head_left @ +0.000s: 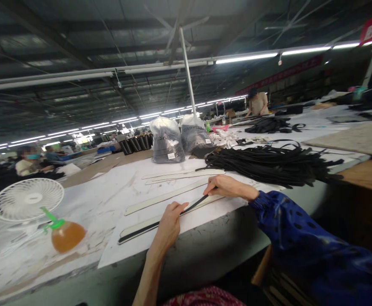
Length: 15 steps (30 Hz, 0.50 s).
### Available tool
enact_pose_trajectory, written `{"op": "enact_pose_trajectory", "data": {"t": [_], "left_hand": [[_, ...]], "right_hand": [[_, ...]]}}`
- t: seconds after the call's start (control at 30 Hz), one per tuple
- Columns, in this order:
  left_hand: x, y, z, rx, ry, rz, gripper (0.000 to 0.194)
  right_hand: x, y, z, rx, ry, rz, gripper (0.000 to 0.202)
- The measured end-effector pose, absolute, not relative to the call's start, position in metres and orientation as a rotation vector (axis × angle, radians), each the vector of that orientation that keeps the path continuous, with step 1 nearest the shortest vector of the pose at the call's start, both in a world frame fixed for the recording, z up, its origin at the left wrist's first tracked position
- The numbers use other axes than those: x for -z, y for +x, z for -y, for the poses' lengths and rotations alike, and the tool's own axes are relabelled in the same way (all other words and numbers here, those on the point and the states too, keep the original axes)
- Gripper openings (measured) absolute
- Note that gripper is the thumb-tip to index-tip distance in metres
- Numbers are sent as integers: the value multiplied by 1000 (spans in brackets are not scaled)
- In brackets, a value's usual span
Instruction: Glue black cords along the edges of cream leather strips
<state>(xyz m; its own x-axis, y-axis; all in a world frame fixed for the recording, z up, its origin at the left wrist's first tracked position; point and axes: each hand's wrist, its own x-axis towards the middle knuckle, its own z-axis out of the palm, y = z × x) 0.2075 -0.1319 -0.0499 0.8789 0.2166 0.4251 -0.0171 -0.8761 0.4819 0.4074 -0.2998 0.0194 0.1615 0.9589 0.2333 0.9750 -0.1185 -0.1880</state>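
While left hand (169, 223) touches black strip (141, 231) | right hand (221, 186) pinches it

L hand (169, 223) holds thin flat blk strip (141, 232) on long cream panel (141, 225); R hand (222, 186) pinches strip nr blk strap pile (268, 163).

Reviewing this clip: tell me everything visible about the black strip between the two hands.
The black strip is long, narrow and flat-looking, dark along its visible length; whether it is leather or fabric, I cannot tell. Its left part lies along a pale strip on white paper. The left hand covers its middle; from there it slants up, taut-looking, to the right hand, whose fingers pinch it. Its far end is unclear.
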Motion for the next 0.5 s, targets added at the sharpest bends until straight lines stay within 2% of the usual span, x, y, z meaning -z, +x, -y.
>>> {"op": "enact_pose_trajectory", "data": {"t": [0.3,0.5], "left_hand": [[52,209,138,-632,2740,-165,59],[51,209,140,-657,2767,-164,57]], "right_hand": [[-6,418,310,61,-2134,1867,20],[-5,416,311,49,-2162,1860,20]]}}
